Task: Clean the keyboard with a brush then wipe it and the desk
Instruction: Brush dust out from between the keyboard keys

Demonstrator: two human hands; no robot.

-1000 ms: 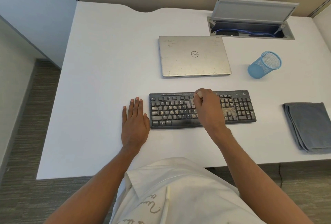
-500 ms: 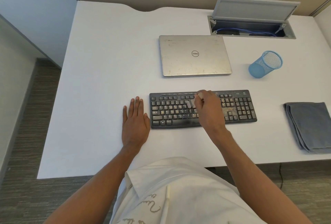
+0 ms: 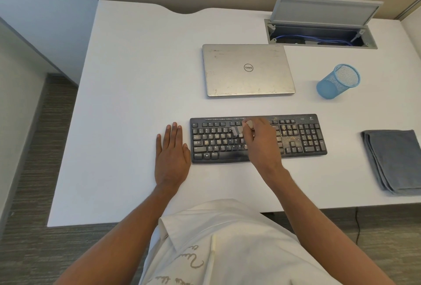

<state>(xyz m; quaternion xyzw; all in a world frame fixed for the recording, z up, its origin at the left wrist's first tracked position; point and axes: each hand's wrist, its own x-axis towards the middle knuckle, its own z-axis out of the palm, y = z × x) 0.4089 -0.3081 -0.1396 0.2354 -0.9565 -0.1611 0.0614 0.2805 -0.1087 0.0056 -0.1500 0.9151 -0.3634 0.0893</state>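
- Two hands are in play, nearest first: the left hand (image 3: 172, 157) lies flat on the desk (image 3: 136, 79), palm down with its fingers straight and close together. Its thumb side sits just beside the keyboard's left end, and whether it touches I cannot tell. It looks like a brace.
- The right hand (image 3: 262, 141) hovers over the middle of the keyboard (image 3: 305, 138), fingers curled and pinching a small brush (image 3: 237, 130). The grey bristles are down on the letter keys, just left of the knuckles.
- The keyboard lies straight across the desk in front of the person. Tan crumbs sit thick on the keys right of the hand, around the arrow cluster, with more scattered along the top edge. My read is that brushing is underway but well short of finished, and the right side looks not yet swept.
- Off to the right, a folded grey cloth (image 3: 394, 159) lies near the desk's front edge, well apart from the keyboard, with no hand on it. Both wipes, keyboard and desk, are left to do.
- Farther back sit a closed laptop (image 3: 246, 70), a blue mesh cup (image 3: 339, 81) and an open cable hatch (image 3: 319, 34). The desk wipe will likely have to work around them.
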